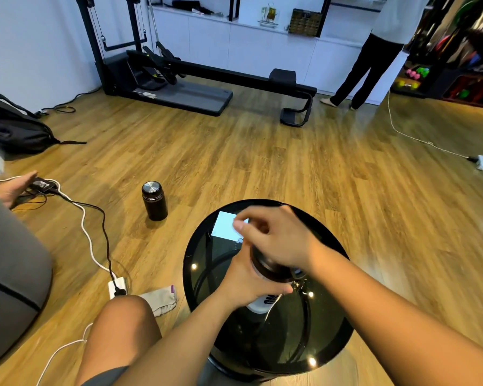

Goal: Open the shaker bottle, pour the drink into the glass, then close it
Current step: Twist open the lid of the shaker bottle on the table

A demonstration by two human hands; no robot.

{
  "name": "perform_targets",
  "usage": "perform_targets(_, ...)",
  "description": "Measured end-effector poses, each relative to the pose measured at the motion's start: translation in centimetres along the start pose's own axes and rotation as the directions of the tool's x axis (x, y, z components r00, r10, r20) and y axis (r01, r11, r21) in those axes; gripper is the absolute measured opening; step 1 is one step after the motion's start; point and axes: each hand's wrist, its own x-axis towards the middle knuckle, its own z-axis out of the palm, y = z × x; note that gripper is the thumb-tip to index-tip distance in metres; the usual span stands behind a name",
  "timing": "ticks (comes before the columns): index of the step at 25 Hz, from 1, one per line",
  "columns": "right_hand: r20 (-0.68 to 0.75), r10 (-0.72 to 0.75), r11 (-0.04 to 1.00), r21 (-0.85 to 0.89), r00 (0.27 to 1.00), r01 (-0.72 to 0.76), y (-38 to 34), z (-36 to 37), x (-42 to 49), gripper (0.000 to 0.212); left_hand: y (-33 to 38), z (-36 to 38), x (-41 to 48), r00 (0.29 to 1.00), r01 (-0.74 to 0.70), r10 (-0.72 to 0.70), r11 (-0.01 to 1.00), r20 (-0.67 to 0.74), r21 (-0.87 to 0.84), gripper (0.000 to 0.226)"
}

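A white shaker bottle with black lettering and a dark lid stands on the round black glass table. My left hand is wrapped around the bottle's body just under the lid. From above, my right hand covers and grips the lid. A clear glass seems to stand just right of the bottle, mostly hidden by my right wrist. No liquid is visible.
A white card lies at the table's far side. On the wooden floor: a dark metal-capped flask, a power strip with cables, a folded cloth. A rowing machine and a standing person are beyond.
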Motion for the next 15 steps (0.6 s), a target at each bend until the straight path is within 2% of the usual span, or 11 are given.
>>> perform_targets(1, -0.047, 0.028, 0.996, -0.083, 0.999, -0.031, 0.4, -0.6, 0.4, 0.045, 0.0, 0.0, 0.0, 1.000, 0.019, -0.019, 1.000, 0.001, -0.011, 0.108)
perform_targets(2, -0.049, 0.086, 0.967, -0.236, 0.995, -0.096, 0.8, -1.3, 0.6, 0.049, -0.1, -0.1, 0.0, 0.999, 0.033, -0.033, 0.999, -0.001, -0.019, 0.109)
perform_targets(4, 0.007, 0.249, 0.829, -0.518, 0.968, -0.210, 1.7, -1.4, 0.4, 0.056, -0.2, -0.1, 0.1, 0.999, 0.031, -0.030, 0.999, 0.012, -0.032, 0.111)
perform_targets(5, 0.044, 0.261, 0.814, -0.548, 0.964, -0.195, 1.7, -0.9, 0.2, 0.058, -0.2, -0.1, 0.2, 0.999, 0.021, -0.020, 0.999, 0.025, -0.028, 0.114)
perform_targets(6, 0.090, 0.220, 0.854, -0.500, 0.971, -0.147, 1.4, -0.3, 0.0, 0.058, -0.2, -0.1, 0.2, 1.000, 0.010, -0.009, 1.000, 0.030, -0.013, 0.115)
perform_targets(8, 0.175, 0.097, 0.973, -0.222, 0.980, -0.056, 0.1, 0.4, -0.2, 0.052, -0.2, 0.0, 0.1, 1.000, -0.012, 0.012, 1.000, 0.015, 0.004, 0.108)
perform_targets(9, 0.182, 0.037, 0.996, -0.091, 0.983, -0.021, -0.3, 0.5, -0.4, 0.047, -0.2, 0.0, 0.1, 1.000, -0.021, 0.021, 1.000, 0.004, 0.010, 0.105)
perform_targets(11, 0.039, -0.015, 0.999, -0.043, 0.999, 0.017, -0.2, -0.3, 0.1, 0.043, -0.1, 0.0, 0.1, 1.000, -0.004, 0.004, 1.000, -0.006, 0.005, 0.106)
perform_targets(13, -0.063, 0.049, 0.961, -0.268, 0.997, -0.064, 0.7, -1.4, 0.6, 0.046, -0.4, 0.0, 0.2, 0.999, 0.035, -0.035, 0.999, -0.005, -0.005, 0.105)
perform_targets(15, -0.008, 0.223, 0.804, -0.564, 0.975, -0.189, 1.4, -1.7, 0.4, 0.056, -0.7, -0.1, 0.2, 0.999, 0.035, -0.035, 0.999, 0.006, -0.018, 0.105)
